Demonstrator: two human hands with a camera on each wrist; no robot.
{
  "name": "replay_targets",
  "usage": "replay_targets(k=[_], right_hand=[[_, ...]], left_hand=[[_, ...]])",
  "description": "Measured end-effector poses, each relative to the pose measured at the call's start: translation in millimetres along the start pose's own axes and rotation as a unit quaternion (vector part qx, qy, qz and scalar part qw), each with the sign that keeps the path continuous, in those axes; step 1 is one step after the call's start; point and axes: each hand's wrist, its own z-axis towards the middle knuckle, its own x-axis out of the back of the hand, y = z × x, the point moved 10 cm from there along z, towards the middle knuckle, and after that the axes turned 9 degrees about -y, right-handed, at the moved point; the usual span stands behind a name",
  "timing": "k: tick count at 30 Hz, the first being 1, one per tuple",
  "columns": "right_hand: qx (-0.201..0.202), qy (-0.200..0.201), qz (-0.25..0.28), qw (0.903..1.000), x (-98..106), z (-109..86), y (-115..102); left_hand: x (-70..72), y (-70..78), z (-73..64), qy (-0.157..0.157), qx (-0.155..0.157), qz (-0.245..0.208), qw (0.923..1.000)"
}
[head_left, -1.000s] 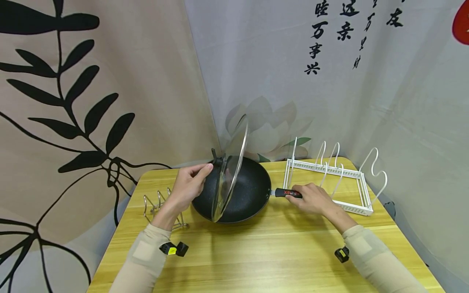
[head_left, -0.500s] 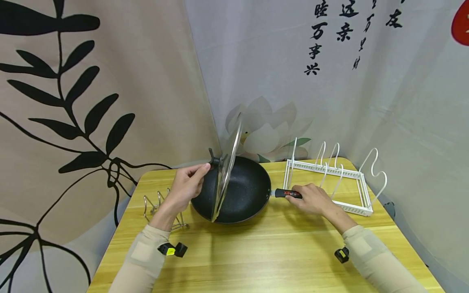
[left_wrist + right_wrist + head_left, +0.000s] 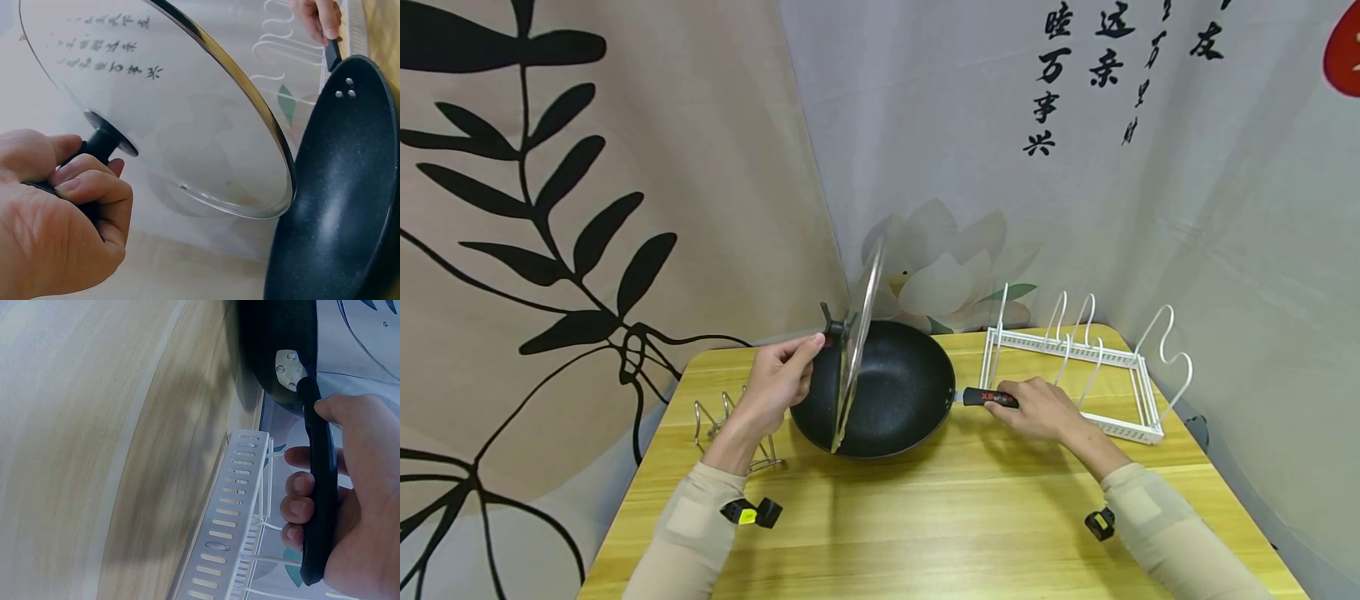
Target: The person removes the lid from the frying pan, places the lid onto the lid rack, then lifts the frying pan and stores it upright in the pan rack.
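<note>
My left hand (image 3: 775, 379) grips the black knob (image 3: 103, 140) of a glass pot lid (image 3: 187, 106). In the head view the lid stands nearly on edge over the left part of a black frying pan (image 3: 902, 383), its metal-banded rim toward the right. The pan rests on the wooden table, its inside facing up. My right hand (image 3: 1041, 407) holds the pan by its black handle (image 3: 322, 487), which has red lettering in the head view. In the right wrist view the fingers wrap round the handle and the thumb lies along it.
A white rack (image 3: 1120, 427) with upright wire hooks stands at the right of the table (image 3: 925, 533), just behind my right hand. Left of the pan, a small metal wire rack (image 3: 767, 454) sits partly behind my left forearm. Printed curtains (image 3: 925, 125) hang right behind the table.
My left hand has shifted slightly left with the lid, which has turned from showing its glass face to almost edge-on. The right hand and the pan have stayed in place.
</note>
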Motion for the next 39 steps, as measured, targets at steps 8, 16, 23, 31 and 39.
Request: replay_targets(k=[8,16,23,31,39], right_hand=[[0.0,0.001,0.0,1.0,0,-0.9,0],[-0.002,-0.001,-0.001,1.0,-1,-0.9,0],[-0.003,0.001,-0.004,1.0,-1,-0.4,1],[-0.002,0.001,-0.001,1.0,-1,-0.1,1],[-0.005,0.007,-0.013,0.9999,0,0.4,1]], left_hand=[[4.6,-1.0,-1.4,0.008,0.004,0.003,1.0],[5.5,-2.6,-2.1,0.01,0.005,-0.014,0.9998],[8.0,-2.9,-1.6,0.017,0.009,-0.014,0.9997],[11.7,-3.5,-3.9,0.026,0.017,-0.02,0.9993],[15.8,-2.7,-7.0,0.035,0.016,-0.031,0.9988]])
